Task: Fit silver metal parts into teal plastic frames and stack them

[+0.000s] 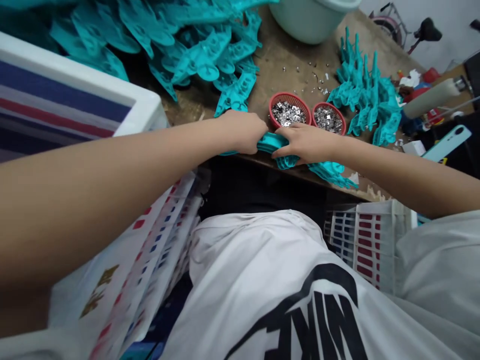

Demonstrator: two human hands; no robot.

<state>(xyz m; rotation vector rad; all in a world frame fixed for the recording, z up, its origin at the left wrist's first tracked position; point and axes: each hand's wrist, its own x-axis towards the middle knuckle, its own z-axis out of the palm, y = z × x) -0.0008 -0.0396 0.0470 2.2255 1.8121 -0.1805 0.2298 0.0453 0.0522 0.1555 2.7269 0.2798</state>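
At the table's near edge, my left hand (245, 131) is closed on one end of a teal plastic part (270, 142). My right hand (305, 142) grips the other end, thumb and fingers bent around it. Both palms hide much of the part. Just beyond my hands stand two small red baskets of shiny metal pieces, the larger basket (272, 114) touching the smaller basket (343, 125). More teal parts (330, 172) lie under and beside my right wrist.
A big heap of teal parts (202, 52) covers the table's left side; a smaller pile (369, 95) is on the right. A pale green tub (313, 22) stands at the back. White crates (386, 240) flank my lap. A phone (448, 142) lies far right.
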